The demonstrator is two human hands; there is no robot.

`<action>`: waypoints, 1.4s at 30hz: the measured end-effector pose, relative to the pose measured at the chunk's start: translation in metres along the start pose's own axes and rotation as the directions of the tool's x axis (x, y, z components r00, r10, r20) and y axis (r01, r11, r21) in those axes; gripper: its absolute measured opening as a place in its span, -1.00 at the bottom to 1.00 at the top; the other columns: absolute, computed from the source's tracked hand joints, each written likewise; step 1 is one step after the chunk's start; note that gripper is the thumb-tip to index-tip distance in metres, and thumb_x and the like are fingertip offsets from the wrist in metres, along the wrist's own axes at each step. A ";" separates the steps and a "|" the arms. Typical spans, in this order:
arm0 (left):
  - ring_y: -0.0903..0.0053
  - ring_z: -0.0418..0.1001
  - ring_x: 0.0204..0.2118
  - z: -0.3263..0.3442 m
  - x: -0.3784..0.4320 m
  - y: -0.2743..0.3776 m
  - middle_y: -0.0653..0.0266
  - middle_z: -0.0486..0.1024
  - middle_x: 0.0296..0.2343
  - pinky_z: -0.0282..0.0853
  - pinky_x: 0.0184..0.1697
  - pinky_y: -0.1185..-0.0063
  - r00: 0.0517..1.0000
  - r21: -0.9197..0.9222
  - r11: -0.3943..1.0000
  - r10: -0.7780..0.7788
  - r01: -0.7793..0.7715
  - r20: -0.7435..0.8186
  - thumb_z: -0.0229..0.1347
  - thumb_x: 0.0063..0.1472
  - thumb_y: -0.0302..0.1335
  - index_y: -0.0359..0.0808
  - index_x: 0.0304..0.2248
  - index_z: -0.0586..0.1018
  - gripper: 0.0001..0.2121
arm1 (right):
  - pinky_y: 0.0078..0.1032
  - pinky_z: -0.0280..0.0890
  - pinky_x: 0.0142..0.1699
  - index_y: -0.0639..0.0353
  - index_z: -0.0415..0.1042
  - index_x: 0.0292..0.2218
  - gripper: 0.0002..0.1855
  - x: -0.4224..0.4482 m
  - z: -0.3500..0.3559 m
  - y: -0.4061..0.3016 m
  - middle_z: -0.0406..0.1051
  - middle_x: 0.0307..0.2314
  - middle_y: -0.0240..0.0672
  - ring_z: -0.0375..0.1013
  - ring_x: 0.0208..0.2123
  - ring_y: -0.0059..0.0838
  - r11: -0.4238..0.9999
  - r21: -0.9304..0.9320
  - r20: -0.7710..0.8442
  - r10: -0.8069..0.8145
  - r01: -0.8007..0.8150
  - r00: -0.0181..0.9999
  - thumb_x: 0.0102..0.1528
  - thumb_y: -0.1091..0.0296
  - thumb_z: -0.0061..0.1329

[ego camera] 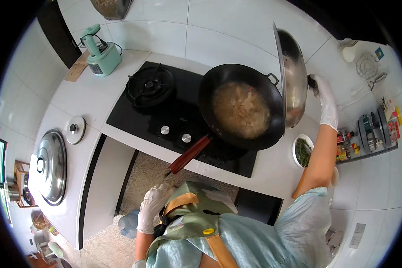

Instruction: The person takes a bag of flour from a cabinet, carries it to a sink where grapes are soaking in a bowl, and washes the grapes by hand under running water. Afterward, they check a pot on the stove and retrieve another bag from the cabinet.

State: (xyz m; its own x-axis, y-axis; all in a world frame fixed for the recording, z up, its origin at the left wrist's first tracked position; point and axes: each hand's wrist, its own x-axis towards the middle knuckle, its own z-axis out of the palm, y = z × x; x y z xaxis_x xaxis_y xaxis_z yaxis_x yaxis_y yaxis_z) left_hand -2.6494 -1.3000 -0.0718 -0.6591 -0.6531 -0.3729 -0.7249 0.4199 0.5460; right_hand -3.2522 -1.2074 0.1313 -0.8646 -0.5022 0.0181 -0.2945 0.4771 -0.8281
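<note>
My right hand, in a white glove, is closed on the black knob of a domed metal wok lid. The lid is tilted on edge at the right rim of a black wok; whether they touch, I cannot tell. Brownish broth with pale pieces of food lies in the wok. Its red wooden handle points towards me. My left hand, gloved too, is by my apron, below the handle's end; its fingers are loosely curled, and I cannot tell if it holds anything.
The black gas hob has a second burner at left. A mint-green appliance stands behind it. A lidded metal pan and a small lid lie left. A bowl of greens and a condiment rack are right.
</note>
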 end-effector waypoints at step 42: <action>0.14 0.44 -0.28 -0.078 -0.046 -0.155 -0.01 0.45 -0.39 0.35 -0.22 0.32 0.972 -0.084 0.984 -0.167 0.154 -0.168 -0.04 0.14 -0.20 -0.29 -0.24 0.46 -0.67 | -0.64 0.20 -0.36 0.26 0.42 -0.37 -0.83 -0.096 0.229 -0.172 0.32 -0.61 -0.46 0.27 -0.51 -0.68 0.815 -0.337 0.148 -0.448 0.471 0.882 -0.04 0.38 0.01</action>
State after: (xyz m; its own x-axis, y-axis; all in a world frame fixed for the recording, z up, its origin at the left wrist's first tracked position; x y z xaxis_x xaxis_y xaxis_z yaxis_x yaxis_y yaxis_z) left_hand -2.4906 -1.3841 -0.0810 -0.4859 -0.8104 -0.3274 -0.7985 0.2594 0.5432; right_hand -3.0250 -1.4068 0.1438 -0.5700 -0.7633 0.3042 -0.7844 0.3953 -0.4780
